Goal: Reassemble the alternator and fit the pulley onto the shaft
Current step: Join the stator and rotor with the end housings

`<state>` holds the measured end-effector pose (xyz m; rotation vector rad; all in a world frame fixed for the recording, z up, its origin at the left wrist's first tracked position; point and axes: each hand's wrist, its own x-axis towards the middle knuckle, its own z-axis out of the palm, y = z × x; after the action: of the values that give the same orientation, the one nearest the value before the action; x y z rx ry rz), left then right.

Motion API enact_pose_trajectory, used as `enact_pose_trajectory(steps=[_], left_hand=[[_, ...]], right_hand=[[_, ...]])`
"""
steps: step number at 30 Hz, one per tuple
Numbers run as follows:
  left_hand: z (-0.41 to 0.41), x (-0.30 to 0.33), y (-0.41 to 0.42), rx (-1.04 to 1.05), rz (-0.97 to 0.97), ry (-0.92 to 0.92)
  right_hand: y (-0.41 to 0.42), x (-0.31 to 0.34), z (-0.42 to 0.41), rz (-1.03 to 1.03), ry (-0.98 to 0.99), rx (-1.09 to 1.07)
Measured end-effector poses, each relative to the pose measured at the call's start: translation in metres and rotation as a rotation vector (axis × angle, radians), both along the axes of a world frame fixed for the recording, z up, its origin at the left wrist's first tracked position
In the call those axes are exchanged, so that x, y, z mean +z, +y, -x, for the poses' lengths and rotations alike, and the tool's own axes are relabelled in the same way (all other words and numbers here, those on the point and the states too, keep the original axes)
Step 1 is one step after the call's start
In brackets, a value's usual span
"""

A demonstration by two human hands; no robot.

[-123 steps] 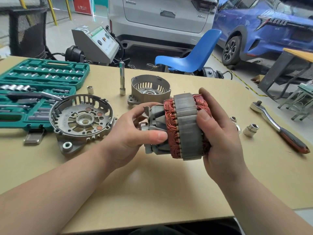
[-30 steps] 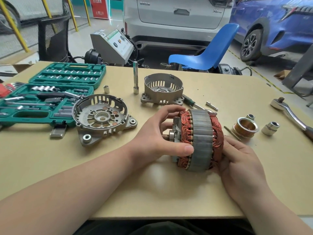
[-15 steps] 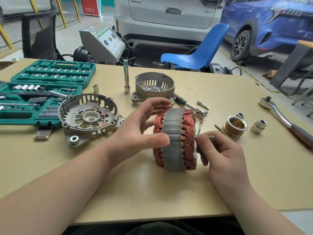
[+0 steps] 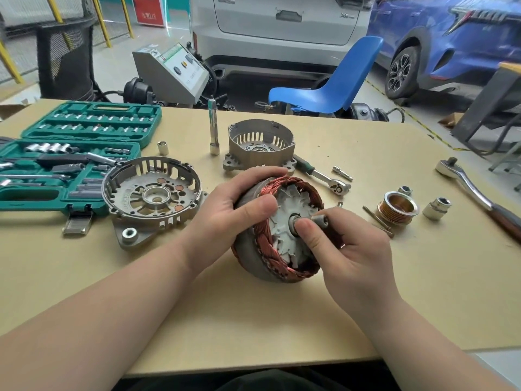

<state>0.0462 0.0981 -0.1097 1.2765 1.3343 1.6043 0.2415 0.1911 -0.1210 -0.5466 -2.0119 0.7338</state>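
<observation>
A: Where does the stator (image 4: 255, 263) sit?

B: At the middle of the table (image 4: 423, 292), tilted, its open face turned up and toward the right. The left hand (image 4: 225, 213) curls round its upper rim, thumb laid across the copper windings.

A: And the rotor?

B: Inside the stator; the pale fan (image 4: 290, 221) shows in the opening. The shaft (image 4: 318, 220) sticks out along that same axis, pointing right and a little away from the person. The right hand (image 4: 346, 249) pinches it between thumb and fingers.

A: The housings?

B: Both lie apart. The wide end frame (image 4: 153, 197) lies left of the left hand, bearing seat up. The deeper rear housing (image 4: 260, 143) stands just behind the stator.

A: Pulley?

B: The pulley (image 4: 397, 207) sits right of the shaft tip, near the right hand, bore up. I'd judge the frame goes over the shaft first; the left hand is nearer to it.
</observation>
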Motion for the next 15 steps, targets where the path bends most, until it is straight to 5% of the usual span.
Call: enact_pose_trajectory(steps=[15], left_hand=[[0.007,-0.008,0.005,-0.004,0.033,-0.090]], right_hand=[[-0.004,-0.015,-0.010,0.071,0.120,0.057]])
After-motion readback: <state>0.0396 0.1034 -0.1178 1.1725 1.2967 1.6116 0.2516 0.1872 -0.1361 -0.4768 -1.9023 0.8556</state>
